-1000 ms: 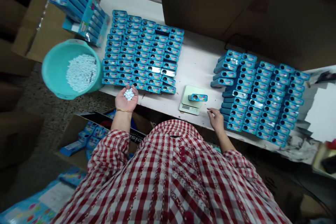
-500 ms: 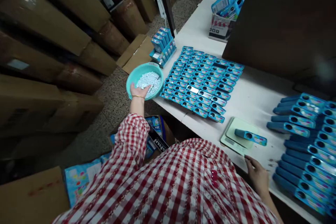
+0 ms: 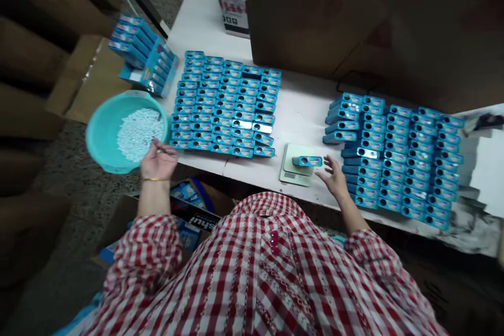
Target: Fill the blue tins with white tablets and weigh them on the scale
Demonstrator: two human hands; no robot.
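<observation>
My left hand (image 3: 158, 159) hovers by the right rim of a teal basin (image 3: 101, 139) that holds small white tablets (image 3: 138, 133). Its fingers are curled together and I cannot see what is in them. My right hand (image 3: 334, 175) is open with fingers spread, just right of a pale green scale (image 3: 290, 173). A single blue box (image 3: 307, 161) lies on that scale, close to my fingertips. Rows of the same blue boxes (image 3: 224, 105) lie flat on the white table (image 3: 299, 110) between the basin and the scale.
A second block of blue boxes (image 3: 397, 152) fills the table to the right. A bundle of boxes (image 3: 144, 55) sits at the table's left end. A large dark carton (image 3: 354, 16) stands behind. An open carton (image 3: 189, 197) is under the table; brown cartons line the left.
My left hand has come out of the basin to its right rim. My right hand has lifted from the table edge toward the box on the scale. My head has turned back right.
</observation>
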